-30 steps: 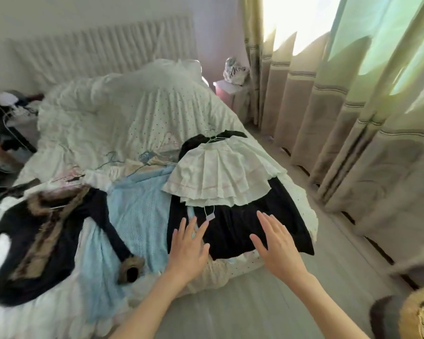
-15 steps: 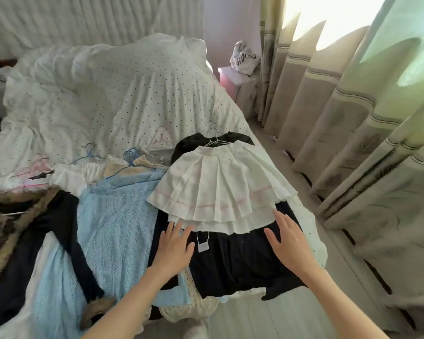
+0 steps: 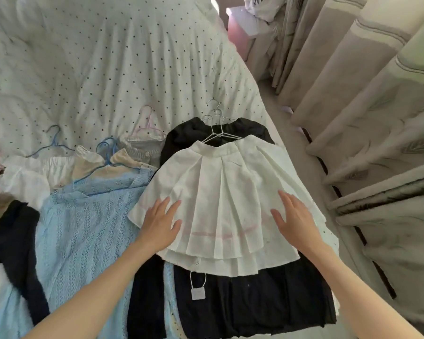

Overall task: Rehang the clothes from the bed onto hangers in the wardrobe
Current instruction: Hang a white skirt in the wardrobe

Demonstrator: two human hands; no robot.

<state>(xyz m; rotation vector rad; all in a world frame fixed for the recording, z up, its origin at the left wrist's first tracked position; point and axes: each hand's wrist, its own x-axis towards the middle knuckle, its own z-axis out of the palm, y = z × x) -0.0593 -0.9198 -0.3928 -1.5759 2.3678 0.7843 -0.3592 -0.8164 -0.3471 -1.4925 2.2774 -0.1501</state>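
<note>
A white pleated skirt (image 3: pixel 220 192) lies flat on top of a black garment (image 3: pixel 250 302) at the bed's right edge. White wire hangers (image 3: pixel 217 126) stick out above its waistband. A small tag (image 3: pixel 198 292) dangles from its hem. My left hand (image 3: pixel 160 223) rests flat on the skirt's left side, fingers spread. My right hand (image 3: pixel 295 221) lies flat on its right side, fingers apart. Neither hand grips anything. A light blue knit sweater (image 3: pixel 83 228) on a blue hanger (image 3: pixel 108 152) lies to the left.
The dotted white duvet (image 3: pixel 108 57) covers the bed. More clothes lie at left: a white top (image 3: pixel 34 174), a grey knit on a pink hanger (image 3: pixel 146 121), a black garment with fur trim (image 3: pixel 8 241). Beige curtains (image 3: pixel 365 106) hang to the right across a narrow floor strip.
Both hands moved forward from the black garment onto the white skirt. The view came closer and tilted down over the bed.
</note>
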